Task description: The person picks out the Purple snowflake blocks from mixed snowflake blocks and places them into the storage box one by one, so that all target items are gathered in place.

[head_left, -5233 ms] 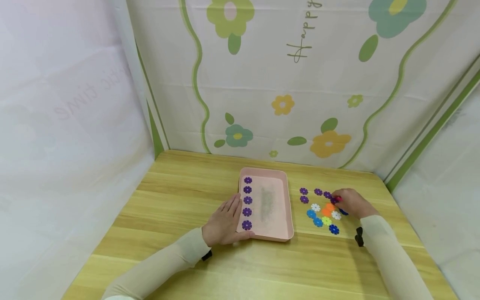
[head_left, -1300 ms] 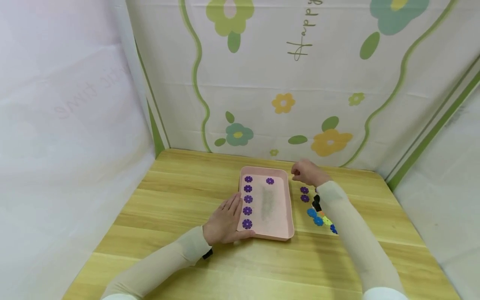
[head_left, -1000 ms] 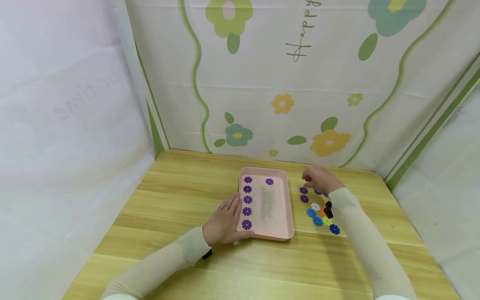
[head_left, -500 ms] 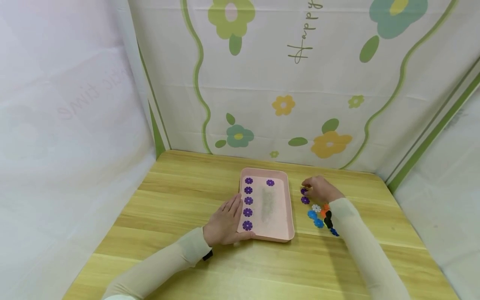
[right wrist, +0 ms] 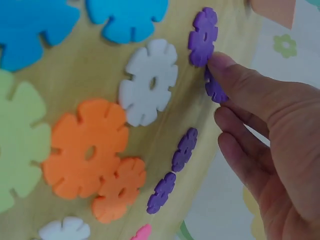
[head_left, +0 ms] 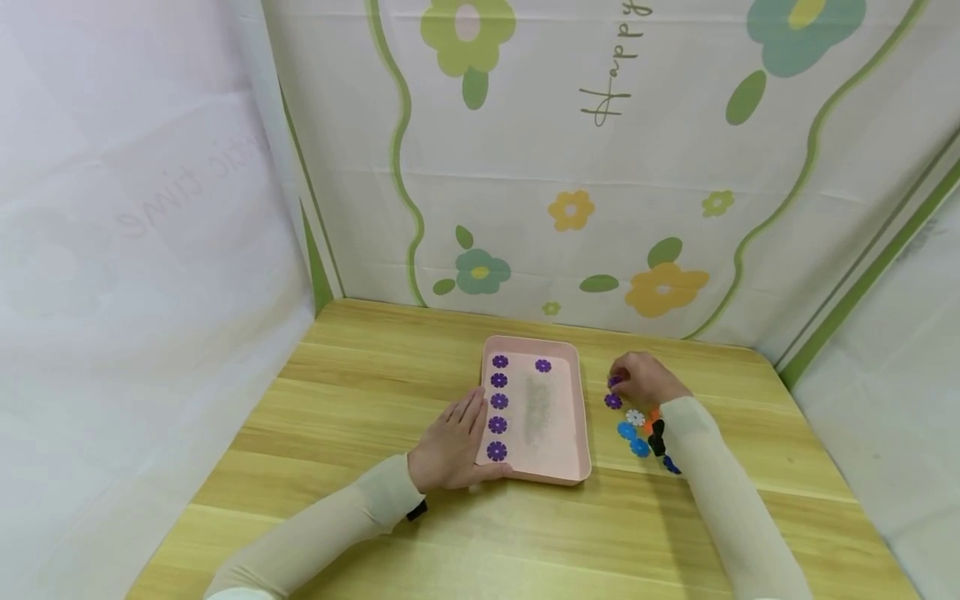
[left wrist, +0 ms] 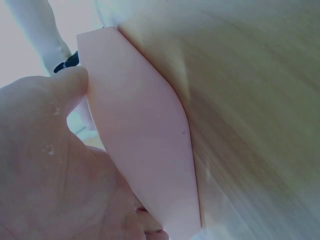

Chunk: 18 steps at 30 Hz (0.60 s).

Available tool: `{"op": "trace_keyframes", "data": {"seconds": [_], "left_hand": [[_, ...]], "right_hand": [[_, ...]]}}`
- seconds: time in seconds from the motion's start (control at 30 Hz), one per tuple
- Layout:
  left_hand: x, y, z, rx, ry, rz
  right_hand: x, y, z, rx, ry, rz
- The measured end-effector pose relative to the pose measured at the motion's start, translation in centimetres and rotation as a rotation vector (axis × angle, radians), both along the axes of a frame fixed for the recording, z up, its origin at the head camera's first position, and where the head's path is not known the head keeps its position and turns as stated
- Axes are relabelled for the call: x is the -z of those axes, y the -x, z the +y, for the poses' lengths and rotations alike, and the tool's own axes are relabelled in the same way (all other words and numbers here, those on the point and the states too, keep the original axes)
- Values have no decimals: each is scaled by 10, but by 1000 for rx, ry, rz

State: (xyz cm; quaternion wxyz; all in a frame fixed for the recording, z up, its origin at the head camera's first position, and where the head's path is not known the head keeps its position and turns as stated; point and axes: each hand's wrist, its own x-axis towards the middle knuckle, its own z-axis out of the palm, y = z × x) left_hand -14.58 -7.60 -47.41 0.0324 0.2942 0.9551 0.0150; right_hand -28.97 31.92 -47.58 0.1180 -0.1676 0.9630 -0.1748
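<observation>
My left hand rests along the left edge of a pink tray, fingers straight, thumb at the near rim. Inside the tray, several purple snowflake discs form a column on the left, and a single purple disc lies at the upper right. Right of the tray, my right hand pinches a purple snowflake disc between thumb and finger, at the tabletop. Another purple disc lies beside it. In the right wrist view, two more purple discs lie farther along.
Below the right hand lie white, light blue, orange, yellow-green and dark blue snowflake discs. A pink piece shows at the lower edge of the right wrist view. Fabric walls surround the wooden table.
A purple disc has come to lie at the tray's upper right. My right hand has moved from beside that corner back to the table's discs and pinches one. My left hand stays put.
</observation>
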Motion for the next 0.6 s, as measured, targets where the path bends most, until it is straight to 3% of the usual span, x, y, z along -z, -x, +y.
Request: {"op": "trace_keyframes", "data": {"seconds": [0.23, 0.47, 0.6], "left_hand": [[-2, 0, 1, 9, -1, 11], [-2, -1, 1, 13, 8, 21], [-3, -2, 1, 15, 9, 18]], "right_hand": [[-11, 2, 7, -57, 2, 60], [-29, 0, 14, -58, 0, -2], [-42, -2, 10, -75, 12, 6]]}}
